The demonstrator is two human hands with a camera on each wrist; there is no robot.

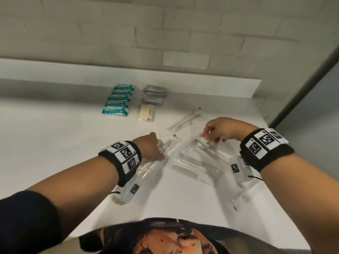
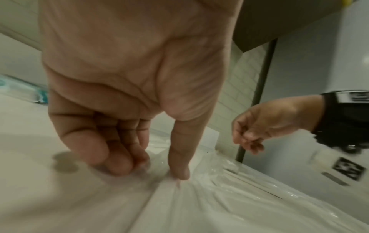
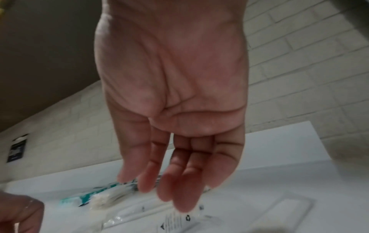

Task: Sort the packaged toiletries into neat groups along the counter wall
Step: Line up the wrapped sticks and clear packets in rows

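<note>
Now the left hand [image 1: 149,147] pinches a clear packet [image 1: 146,169], long axis aimed at the far right corner of the counter [image 1: 55,134]; right hand [image 1: 220,131] hovers slack, empty, over the pile [image 1: 194,162].

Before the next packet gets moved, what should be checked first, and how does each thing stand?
1. Left hand holds the clear-wrapped packet firmly: cannot tell; fingertips and thumb touch its wrapper.
2. Right hand free: ok; it holds nothing.
3. Teal packets lined up by the wall: ok.
4. Grey sachets grouped beside them: ok.
5. Clear-wrapped pile sorted: not ok; it lies criss-crossed mid-counter.
6. Bare counter beside the grey sachets: ok.
</note>
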